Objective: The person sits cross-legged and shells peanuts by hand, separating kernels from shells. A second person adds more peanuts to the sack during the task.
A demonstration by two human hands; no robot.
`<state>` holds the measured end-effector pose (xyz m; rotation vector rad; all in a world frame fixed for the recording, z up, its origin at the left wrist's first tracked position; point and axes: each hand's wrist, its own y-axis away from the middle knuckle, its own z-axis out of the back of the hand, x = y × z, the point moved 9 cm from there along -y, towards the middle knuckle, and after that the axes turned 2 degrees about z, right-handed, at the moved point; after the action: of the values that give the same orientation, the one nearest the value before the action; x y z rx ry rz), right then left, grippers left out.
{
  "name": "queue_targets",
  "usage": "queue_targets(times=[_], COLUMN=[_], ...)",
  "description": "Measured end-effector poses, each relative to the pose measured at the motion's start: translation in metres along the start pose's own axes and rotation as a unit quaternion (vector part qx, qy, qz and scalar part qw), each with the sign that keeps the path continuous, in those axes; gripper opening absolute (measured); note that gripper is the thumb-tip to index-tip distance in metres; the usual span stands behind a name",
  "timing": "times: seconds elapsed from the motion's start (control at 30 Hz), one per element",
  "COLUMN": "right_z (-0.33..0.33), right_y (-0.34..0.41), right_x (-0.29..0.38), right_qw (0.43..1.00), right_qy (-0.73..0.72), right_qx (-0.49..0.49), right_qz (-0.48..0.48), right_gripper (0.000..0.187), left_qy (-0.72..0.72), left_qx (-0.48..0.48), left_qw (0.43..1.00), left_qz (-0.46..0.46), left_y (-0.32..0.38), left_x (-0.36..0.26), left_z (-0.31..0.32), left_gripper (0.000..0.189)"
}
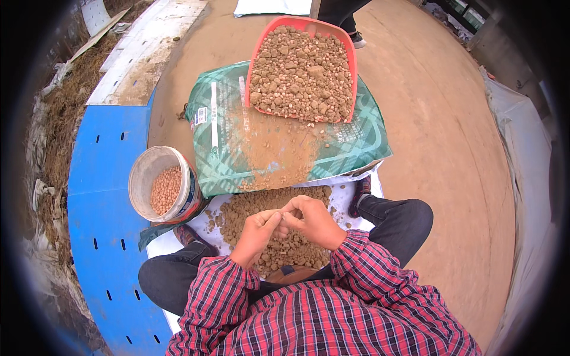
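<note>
My left hand [260, 232] and my right hand [314, 221] meet at the fingertips above a heap of soil clods [291, 252] between my legs. Something small seems pinched between them, too hidden by the fingers to name. In front of me lies a full green woven sack [285, 153] dusted with soil. On its far part rests a red shovel blade [355, 84], loaded with clods and pale pinkish nuts or beans [297, 88]. Left of the sack a plastic bucket [141, 178], tilted towards me, holds many peanut-like kernels [165, 190].
White sheeting [164, 244] lies beneath the heap. Blue slotted panels [100, 222] run along the left, with a white panel [133, 62] beyond. Another person's leg and shoe [357, 40] stand behind the shovel. Plastic sheeting [527, 147] borders the brown ground [454, 155] at right.
</note>
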<state>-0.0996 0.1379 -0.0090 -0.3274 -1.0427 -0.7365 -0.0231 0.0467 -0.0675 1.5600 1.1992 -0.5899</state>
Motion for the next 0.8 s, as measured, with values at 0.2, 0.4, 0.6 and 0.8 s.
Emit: queue_targets(times=[0.2, 0.4, 0.6, 0.8], right_z=[-0.007, -0.014, -0.014, 0.004], right_y=[0.003, 0.006, 0.003, 0.006], right_x=[0.001, 0.001, -0.008, -0.022], right_qw=[0.999, 0.991, 0.993, 0.990], right_qy=[0.036, 0.086, 0.067, -0.114], right_qx=[0.007, 0.039, 0.064, 0.053], right_qz=[0.032, 0.094, 0.067, -0.066], right_gripper=[0.020, 0.019, 0.021, 0.021], left_qy=[0.022, 0.015, -0.031, 0.107], left_qx=[0.003, 0.021, 0.035, 0.045], left_qw=[0.999, 0.995, 0.993, 0.990], left_qz=[0.041, 0.094, 0.112, 0.075], left_y=[-0.002, 0.000, 0.003, 0.002], left_x=[0.012, 0.021, 0.017, 0.006], left_z=[0.002, 0.002, -0.001, -0.001], left_gripper=[0.026, 0.026, 0.029, 0.031])
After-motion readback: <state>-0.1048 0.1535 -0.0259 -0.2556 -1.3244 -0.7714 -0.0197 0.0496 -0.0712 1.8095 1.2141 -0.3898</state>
